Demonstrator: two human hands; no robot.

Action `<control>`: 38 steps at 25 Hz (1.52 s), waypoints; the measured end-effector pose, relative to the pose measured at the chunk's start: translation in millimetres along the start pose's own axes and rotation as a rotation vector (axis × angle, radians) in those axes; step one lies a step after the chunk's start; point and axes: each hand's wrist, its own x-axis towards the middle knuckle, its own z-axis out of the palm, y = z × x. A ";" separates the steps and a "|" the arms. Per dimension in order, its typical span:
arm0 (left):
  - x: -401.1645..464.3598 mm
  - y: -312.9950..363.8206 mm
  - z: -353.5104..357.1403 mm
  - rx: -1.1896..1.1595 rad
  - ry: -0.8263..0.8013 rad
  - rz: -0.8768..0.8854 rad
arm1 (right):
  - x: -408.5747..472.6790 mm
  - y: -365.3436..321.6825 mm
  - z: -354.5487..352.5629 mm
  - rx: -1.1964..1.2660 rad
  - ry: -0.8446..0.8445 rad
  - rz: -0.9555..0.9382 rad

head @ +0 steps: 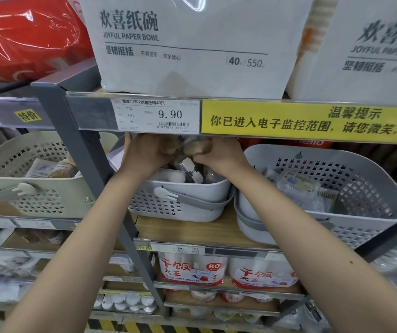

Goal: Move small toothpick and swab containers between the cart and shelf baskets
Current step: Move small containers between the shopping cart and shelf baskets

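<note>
Both hands over middle basket (180, 188), under upper shelf edge. Left hand (142, 155) curled round brown-capped container (168, 145); right hand (221, 153) pinching another (195, 147). Advice: lower both gently into basket's centre, avoid knocking price rail (132, 114), release one by one.

On the top shelf stand 2 white packs of paper bowls (192, 44), one printed "JOYFUL PAPER BOWL", beside a red plastic-wrapped pack (24, 37). A price tag (156, 117) reads 9.90, next to a yellow notice strip (312, 121). Lower shelves hold red-and-white packs (192, 270) marked 80.
</note>
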 end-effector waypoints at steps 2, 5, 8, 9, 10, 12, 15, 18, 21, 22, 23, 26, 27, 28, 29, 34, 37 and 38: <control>-3.1 2.7 -2.3 -0.175 0.088 0.024 | -9.2 -3.1 -3.3 0.096 0.051 0.035; -11.7 9.3 -6.5 -0.378 0.121 -0.021 | -27.5 -6.7 -9.4 0.283 0.230 0.057; -25.8 22.1 -16.2 -0.553 0.148 0.015 | -52.7 -5.9 -18.3 0.420 0.407 0.099; -32.9 29.4 -21.0 -0.609 0.157 0.043 | -64.3 -6.3 -23.0 0.477 0.438 0.121; -40.5 36.8 -24.5 -0.663 0.157 0.068 | -77.5 -5.9 -27.2 0.548 0.466 0.144; -60.7 55.3 -28.9 -0.761 0.150 0.120 | -111.4 -4.8 -35.2 0.698 0.532 0.175; -93.3 89.5 -33.5 -0.866 0.107 0.256 | -166.7 2.5 -43.4 0.798 0.642 0.197; -116.0 136.0 -30.1 -0.989 -0.065 0.339 | -218.6 22.5 -54.8 0.815 0.756 0.276; -131.7 188.4 -16.0 -1.121 -0.273 0.374 | -267.0 51.8 -75.0 0.786 0.808 0.369; -138.0 210.5 -8.2 -1.158 -0.338 0.386 | -286.9 65.0 -83.1 0.779 0.830 0.414; -144.0 231.2 -0.7 -1.193 -0.400 0.387 | -305.6 78.6 -90.5 0.780 0.854 0.463; -164.2 295.6 20.4 -1.283 -0.574 0.375 | -362.2 118.4 -113.7 0.779 0.923 0.589; -172.9 320.5 27.4 -1.311 -0.628 0.378 | -383.8 131.5 -122.6 0.779 0.960 0.630; -180.2 343.2 33.4 -1.334 -0.676 0.376 | -402.6 143.2 -130.8 0.785 0.997 0.673; -187.3 365.2 40.3 -1.345 -0.714 0.372 | -420.1 154.4 -138.5 0.805 1.037 0.716; -224.6 463.8 78.4 -1.316 -0.893 0.387 | -497.0 208.3 -167.9 0.849 1.134 0.889; -238.5 506.5 94.4 -1.292 -0.999 0.394 | -528.6 237.3 -179.3 0.828 1.146 0.958; -240.0 518.8 99.7 -1.283 -1.021 0.393 | -534.6 246.8 -183.4 0.827 1.139 0.977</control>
